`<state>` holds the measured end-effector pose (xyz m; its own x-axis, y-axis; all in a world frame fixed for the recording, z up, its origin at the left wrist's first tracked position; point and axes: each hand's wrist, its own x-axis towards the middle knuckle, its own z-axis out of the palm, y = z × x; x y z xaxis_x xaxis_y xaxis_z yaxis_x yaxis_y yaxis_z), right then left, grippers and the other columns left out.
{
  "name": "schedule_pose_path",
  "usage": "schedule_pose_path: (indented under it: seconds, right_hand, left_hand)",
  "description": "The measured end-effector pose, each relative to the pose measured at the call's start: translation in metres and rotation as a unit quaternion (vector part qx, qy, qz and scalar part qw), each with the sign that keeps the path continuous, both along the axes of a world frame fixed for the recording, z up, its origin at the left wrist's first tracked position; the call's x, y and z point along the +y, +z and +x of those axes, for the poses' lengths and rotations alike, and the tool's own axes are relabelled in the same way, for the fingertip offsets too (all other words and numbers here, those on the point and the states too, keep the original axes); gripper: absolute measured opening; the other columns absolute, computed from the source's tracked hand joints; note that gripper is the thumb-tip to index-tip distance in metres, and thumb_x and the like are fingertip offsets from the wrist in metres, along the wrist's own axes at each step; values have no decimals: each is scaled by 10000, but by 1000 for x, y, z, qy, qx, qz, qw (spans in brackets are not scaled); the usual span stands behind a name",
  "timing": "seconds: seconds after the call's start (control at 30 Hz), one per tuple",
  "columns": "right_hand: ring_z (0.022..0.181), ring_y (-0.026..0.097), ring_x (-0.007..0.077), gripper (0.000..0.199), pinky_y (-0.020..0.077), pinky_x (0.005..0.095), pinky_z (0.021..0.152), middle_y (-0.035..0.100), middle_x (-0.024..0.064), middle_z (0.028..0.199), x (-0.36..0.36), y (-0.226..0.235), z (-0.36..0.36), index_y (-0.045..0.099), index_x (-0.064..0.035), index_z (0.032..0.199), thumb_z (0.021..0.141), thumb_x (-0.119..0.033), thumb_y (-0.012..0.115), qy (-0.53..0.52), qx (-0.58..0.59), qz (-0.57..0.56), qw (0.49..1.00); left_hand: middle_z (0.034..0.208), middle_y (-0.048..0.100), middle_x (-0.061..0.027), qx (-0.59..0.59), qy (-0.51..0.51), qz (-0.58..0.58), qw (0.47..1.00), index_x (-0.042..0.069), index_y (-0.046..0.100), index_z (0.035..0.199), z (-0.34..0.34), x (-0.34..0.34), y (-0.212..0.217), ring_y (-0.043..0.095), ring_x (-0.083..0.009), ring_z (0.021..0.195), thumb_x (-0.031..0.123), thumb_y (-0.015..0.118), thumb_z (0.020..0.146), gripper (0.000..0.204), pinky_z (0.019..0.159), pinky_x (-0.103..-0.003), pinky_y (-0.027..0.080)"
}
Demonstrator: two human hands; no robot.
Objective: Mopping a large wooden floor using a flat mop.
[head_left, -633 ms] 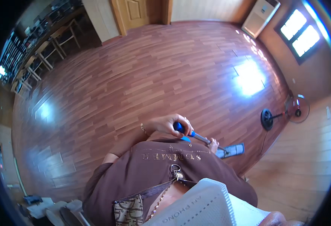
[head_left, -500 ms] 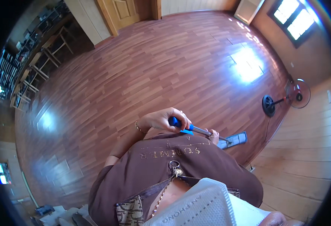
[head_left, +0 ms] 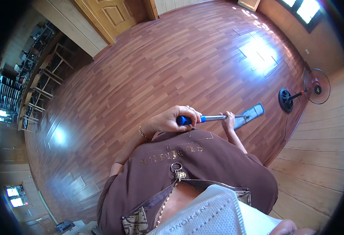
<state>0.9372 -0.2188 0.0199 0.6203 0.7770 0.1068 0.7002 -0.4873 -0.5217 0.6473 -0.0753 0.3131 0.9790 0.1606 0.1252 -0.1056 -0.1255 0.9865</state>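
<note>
Both hands wrapped tight on the long silver metal mop pole (head_left: 219, 117): left hand (head_left: 172, 119) on its blue top grip, right hand (head_left: 229, 118) lower. Flat grey mop head (head_left: 250, 114) sits beyond on wood floor (head_left: 160, 66). Looks light, stiff, maybe slick mid-shaft.

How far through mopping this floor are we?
Can't tell how much is done: the wooden floor shines all over, with no clear wet edge. In hand: left hand and right hand grip the mop handle; the mop head lies near the standing fan.
</note>
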Motion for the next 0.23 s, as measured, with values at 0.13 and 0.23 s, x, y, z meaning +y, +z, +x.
schedule_pose_path:
  seconds: [0.13, 0.23]
  right_hand:
    - [1045, 538, 327, 255, 454, 491, 829, 630, 95, 969, 57, 11, 31, 682, -143, 801, 768, -395, 706, 51, -29, -20, 998]
    - [1089, 531, 324, 273, 439, 511, 863, 629, 97, 1014, 98, 14, 40, 687, -155, 844, 745, -407, 726, 65, 0, -55, 996]
  left_hand:
    - [1057, 634, -101, -1, 93, -6, 996, 49, 638, 864, 14, 6, -9, 540, -256, 1148, -12, 689, 748, 141, 1014, -414, 398]
    - [1065, 634, -107, 20, 128, 36, 991, 58, 642, 875, 20, 18, -9, 534, -254, 1164, -5, 675, 777, 121, 1035, -416, 385]
